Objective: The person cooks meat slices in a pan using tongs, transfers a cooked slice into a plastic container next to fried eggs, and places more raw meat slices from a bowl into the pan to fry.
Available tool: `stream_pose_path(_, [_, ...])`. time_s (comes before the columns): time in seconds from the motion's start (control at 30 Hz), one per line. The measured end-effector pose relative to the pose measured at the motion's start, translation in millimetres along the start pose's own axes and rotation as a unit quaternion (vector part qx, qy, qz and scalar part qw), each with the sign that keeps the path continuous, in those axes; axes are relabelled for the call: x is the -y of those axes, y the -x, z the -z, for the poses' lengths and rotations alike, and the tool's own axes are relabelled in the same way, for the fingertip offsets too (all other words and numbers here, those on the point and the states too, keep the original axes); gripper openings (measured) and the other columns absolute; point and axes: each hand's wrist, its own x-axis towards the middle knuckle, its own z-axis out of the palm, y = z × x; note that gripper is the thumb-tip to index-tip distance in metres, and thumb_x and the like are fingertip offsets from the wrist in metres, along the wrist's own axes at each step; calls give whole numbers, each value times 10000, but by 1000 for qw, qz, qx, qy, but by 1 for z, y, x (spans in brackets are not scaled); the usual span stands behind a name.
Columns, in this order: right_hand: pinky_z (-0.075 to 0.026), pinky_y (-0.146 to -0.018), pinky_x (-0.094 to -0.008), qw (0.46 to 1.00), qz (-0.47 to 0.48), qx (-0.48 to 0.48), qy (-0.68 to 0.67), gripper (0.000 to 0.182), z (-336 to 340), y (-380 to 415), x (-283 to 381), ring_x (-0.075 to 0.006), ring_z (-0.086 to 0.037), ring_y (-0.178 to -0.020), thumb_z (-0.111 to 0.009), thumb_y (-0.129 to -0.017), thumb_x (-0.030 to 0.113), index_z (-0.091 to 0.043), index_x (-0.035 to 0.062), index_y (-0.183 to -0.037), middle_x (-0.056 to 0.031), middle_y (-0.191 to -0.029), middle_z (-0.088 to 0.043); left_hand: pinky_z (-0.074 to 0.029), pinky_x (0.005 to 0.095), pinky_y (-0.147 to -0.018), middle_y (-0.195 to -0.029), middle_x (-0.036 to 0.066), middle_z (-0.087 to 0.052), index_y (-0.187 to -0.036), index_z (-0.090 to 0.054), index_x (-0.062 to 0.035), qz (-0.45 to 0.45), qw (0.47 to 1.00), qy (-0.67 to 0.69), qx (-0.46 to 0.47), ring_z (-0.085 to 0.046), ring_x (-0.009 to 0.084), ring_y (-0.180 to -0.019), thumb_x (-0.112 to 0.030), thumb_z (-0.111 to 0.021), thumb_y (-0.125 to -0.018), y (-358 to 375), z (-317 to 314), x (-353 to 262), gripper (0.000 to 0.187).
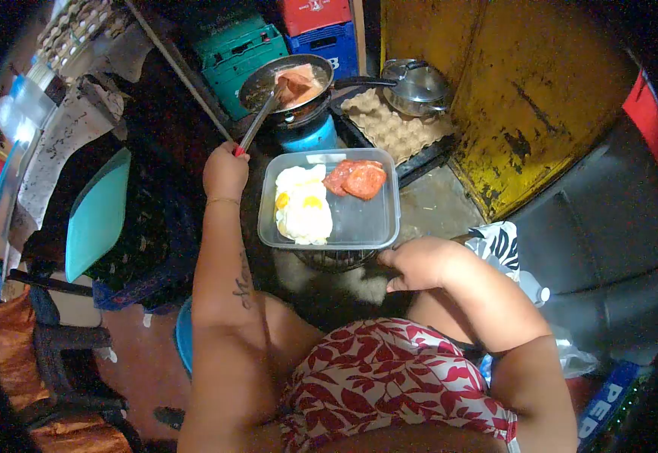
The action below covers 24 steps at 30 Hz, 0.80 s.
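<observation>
My left hand (225,172) is closed around the red handle end of metal tongs (259,123), whose far end reaches to pinkish meat slices (299,83) in a black frying pan (250,89). The pan sits on a stove with a blue cylinder (310,136) below it. Nearer to me is a clear plastic container (359,225) with fried eggs (302,208) on its left and browned meat slices (364,180) at its upper right. Just below the container's lower right corner, my right hand (419,264) has its fingers apart and holds nothing.
Right of the pan are an egg tray (393,124) and a lidded pot (417,87). Green (246,64) and blue crates (329,53) stand behind. A turquoise lid (96,215) is at left, a yellow panel (525,90) at right.
</observation>
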Motion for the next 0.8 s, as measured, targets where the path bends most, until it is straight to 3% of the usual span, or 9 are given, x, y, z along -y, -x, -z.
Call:
stream_pose_path(0.27, [-528, -885, -479, 999, -13, 18, -33, 517, 5, 7, 3, -397, -660, -1009, -716, -819, 394, -627, 40, -1185, -191, -1060, -700, -521, 465, -801, -972, 198, -705, -1048, -708, -70, 6, 998, -52, 32, -667, 396, -931, -237, -700, -857, 18, 22, -7, 254])
stream_pose_path(0.33, [-533, -884, -476, 1000, 4, 4, -26, 521, -2, 6, -3, -394, -660, -1011, -707, -825, 398, -621, 38, -1192, -187, -1061, -699, -519, 458, -804, -975, 195, -705, -1068, -705, -71, -27, 998, -55, -24, -667, 391, -926, -232, -706, -854, 26, 32, -12, 268])
stream_pose_path(0.5, [-529, -905, -473, 997, 61, -31, -21, 554, -15, 4, -12, -390, -642, -1059, -690, -823, 429, -602, 43, -1211, -188, -1124, -677, -521, 437, -801, -978, 185, -707, -1111, -697, -60, -27, 999, -32, -31, -675, 369, -920, -194, -722, -844, 51, 61, -31, 300])
stream_pose_path(0.7, [-512, -920, -478, 996, 77, -30, 16, 584, -16, 8, -12, -402, -621, -1084, -678, -828, 453, -572, 57, -1245, -207, -1142, -657, -526, 427, -801, -981, 180, -707, -1110, -694, -71, -35, 997, 6, 71, -678, 361, -916, -152, -732, -834, 80, 78, -39, 290])
stream_pose_path(0.8, [-506, -902, -486, 993, 103, -55, 10, 569, -22, 5, -17, -419, -622, -1058, -689, -839, 433, -562, 57, -1247, -227, -1115, -655, -527, 445, -802, -1023, 176, -698, -1099, -694, -89, -110, 987, -46, 111, -665, 367, -943, -167, -744, -821, 86, 63, -37, 293])
